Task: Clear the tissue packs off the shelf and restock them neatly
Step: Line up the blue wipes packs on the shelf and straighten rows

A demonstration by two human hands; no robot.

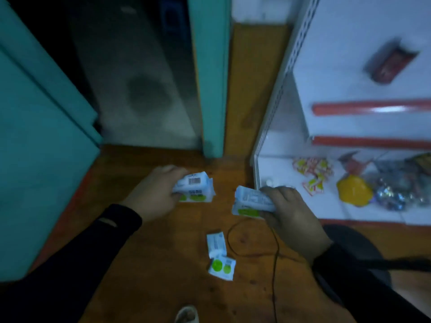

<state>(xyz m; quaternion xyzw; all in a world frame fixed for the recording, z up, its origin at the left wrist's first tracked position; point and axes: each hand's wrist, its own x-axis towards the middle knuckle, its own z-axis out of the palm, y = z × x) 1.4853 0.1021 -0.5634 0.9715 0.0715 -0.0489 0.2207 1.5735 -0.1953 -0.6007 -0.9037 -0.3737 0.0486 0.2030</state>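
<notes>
My left hand (155, 194) grips a small stack of white tissue packs (194, 187) with green dots and a barcode, held above the brown floor. To its right, my right hand (288, 212) grips another white and green bundle of tissue packs (248, 201), close to the front corner of the white shelf unit (279, 169). Two more tissue packs lie on the floor below my hands: one white pack (216, 244) and one with green dots (222, 268) touching it.
The bottom shelf holds snack bags (312, 170), a yellow packet (354, 191) and shiny wrapped items (394, 194). Red price rails (373, 108) edge the upper shelves. A thin black cable (276, 250) loops over the floor. Teal panels (35, 159) stand at left. A foot (186, 314) shows below.
</notes>
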